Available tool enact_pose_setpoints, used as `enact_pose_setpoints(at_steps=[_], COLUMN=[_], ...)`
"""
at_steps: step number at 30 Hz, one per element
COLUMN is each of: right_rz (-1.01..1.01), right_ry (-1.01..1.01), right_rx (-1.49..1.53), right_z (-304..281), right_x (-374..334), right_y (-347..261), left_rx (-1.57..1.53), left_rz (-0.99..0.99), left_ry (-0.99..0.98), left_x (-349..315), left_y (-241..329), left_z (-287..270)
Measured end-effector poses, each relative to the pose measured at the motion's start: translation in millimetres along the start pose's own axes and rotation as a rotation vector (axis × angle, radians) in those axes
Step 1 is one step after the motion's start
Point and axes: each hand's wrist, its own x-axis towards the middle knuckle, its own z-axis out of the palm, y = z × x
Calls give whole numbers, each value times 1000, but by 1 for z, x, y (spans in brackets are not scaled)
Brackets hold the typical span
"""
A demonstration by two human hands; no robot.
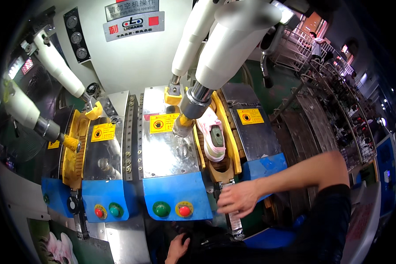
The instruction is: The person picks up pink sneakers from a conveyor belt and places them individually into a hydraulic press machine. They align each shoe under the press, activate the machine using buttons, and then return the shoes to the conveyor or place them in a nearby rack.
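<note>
A white and pink sneaker (214, 136) with a grey-green piece in its opening sits in the yellow-sided cradle (233, 152) of the machine's right station. Just in front of that cradle is my right hand (238, 198), its fingers curled over a narrow metal bar (236, 226). The palm side is hidden, so what it grips cannot be made out. Low in the picture, near my dark clothing, my left hand (177, 248) has its thumb apart from loosely bent fingers. Nothing shows in it.
White press arms (224, 48) hang over the sneaker's station. At left, another yellow cradle (73, 154) holds no shoe. Green (161, 209) and red (185, 211) buttons sit on the blue front panel. Pink and white shoes (59, 248) lie lower left. Racks (339, 110) stand at right; people are beyond.
</note>
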Motion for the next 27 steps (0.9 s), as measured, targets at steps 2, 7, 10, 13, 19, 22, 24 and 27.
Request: enact_pose_setpoints(at_steps=[2,7,10,13,19,22,24,27], right_rz=[-97,824,1634,1716,346,10,59,531], right_ry=[23,183,763,784,105,1,-62,130], right_rx=[127,127,-37,25,-117,71,117,74], right_z=[22,29,31,19,-7,3,12,30], right_x=[16,18,17,19,10,19,18,13], right_y=[2,5,21,27,4,-1,-3,0], left_rx=[-31,-184,-182,-144,-314,-239,-253,-326], left_rz=[-131,-387,-252,-82,-124,-175,-244,-415], left_ry=[20,174,166,171,300,267,219,253], left_x=[-13,-22,-1,25,9,-25,-42,-41], left_y=[6,12,3,10,-8,-18,-22,8], left_z=[-1,-11,-9,-22,-35,-47,-49,-56])
